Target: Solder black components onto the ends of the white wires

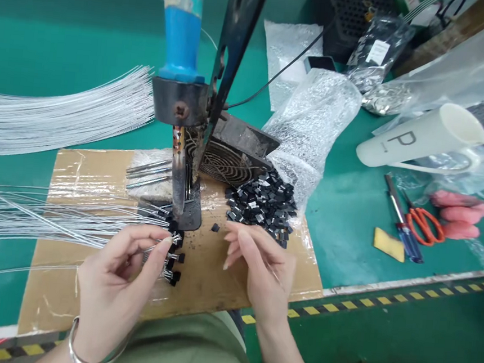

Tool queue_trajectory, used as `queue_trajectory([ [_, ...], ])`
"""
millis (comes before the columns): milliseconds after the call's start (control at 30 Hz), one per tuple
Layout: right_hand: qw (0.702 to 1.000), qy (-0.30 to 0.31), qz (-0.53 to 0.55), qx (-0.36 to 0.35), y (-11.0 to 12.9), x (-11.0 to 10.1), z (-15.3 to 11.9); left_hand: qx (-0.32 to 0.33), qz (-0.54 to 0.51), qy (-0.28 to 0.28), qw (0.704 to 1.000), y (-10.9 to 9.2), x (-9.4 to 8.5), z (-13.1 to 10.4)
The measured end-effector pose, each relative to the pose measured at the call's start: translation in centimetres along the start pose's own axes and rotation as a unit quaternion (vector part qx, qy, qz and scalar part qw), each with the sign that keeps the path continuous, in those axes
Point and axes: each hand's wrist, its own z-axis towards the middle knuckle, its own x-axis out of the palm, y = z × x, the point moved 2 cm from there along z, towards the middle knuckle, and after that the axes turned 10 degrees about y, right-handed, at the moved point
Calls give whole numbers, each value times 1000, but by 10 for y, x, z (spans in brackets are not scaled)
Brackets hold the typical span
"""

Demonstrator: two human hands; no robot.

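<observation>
Closest stands the iron (181,43), its blue handle upright and its dark tip pointing down. Below it, the left hand (118,283) pinches a wire (176,238) near its silvery end, between thumb and forefinger. The right hand (272,266) has its fingers loosely curled, thumb close to them; whether they grip anything, I cannot tell.

Just under and beside the left hand, a row of wires ends in black caps (175,278) on the cardboard (210,294). These look done, though how many there are is unclear. The pinched end shows no cap that I can make out, so it seems unfinished.

Farther out, plenty seems left: one loose cap (215,228) lies near the right fingers, a big pile (261,203) sits by the fan (226,163), and a thick bundle (56,123) of apparently bare wires lies across the green surface (86,72).
</observation>
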Motion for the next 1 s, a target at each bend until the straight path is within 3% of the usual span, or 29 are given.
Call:
queue_trajectory([
  [133,974,-8,-223,-39,1,-9,6,-1,7,2,1000,-2,0,0],
  [333,893,20,-435,-111,-6,5,14,28,47,13,998,-2,-6,1],
  [533,889,31,-441,-115,-6,8,7,10,48,-1,999,-1,-5,-1],
  [667,887,10,-435,-155,-3,6,4,2,18,8,1000,-3,-3,0],
  [867,859,18,-458,-228,-4,7,4,-6,-5,6,1000,-9,-5,4],
  [1000,896,30,-402,-186,-5,8,5,-17,-39,10,999,-15,-4,9],
])
